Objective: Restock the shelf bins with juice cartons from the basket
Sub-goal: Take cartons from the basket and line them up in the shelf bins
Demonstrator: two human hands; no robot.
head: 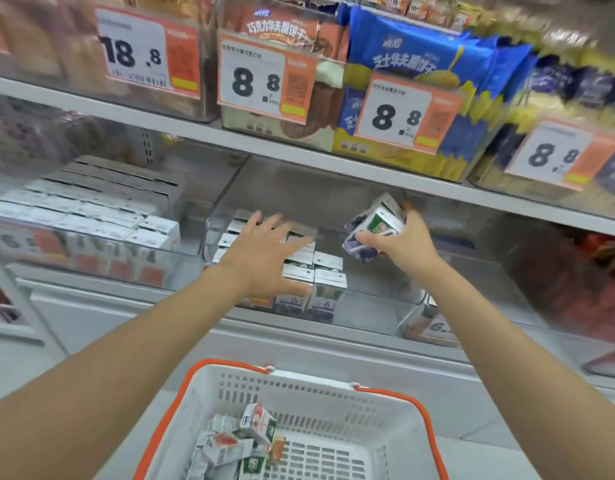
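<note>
While the right hand (399, 244) is gripping a juice carton (373, 225) at ctr-right of the frame, fingers & thumb curling round it, the placing step is looking under way. The carton is tilting in the grip, above the bare right part of the clear bin (385, 299) in the middle of the frame. Motion blur is hiding whether a 2nd carton is sitting behind it. The left hand (268, 258) is hanging just left of ctr, fingers straight & spreading wide, holding nothing, palm down over the stocked rows (314, 268) standing in the bin's left part. Whether it's pressing on their tops or only hovering, can't tell.

Judging by that, the left is prob. steadying or squaring the rows while the right is holding the next one ready. The next move is calling for turning the carton upright, facing the same way as its neighbours. It is then needing to go down into the gap right beside the last row, w/o knocking the standing ones over. The left hand is needing to clear out of the way or hold the row edge firm.

Task is looking only partly done. The basket (334, 389) at btm ctr is holding a loose heap of cartons (236, 441) in its left corner. Some w/ red print are seeming to match the fuller bin (91, 251) at mid-left, not this one.
</note>
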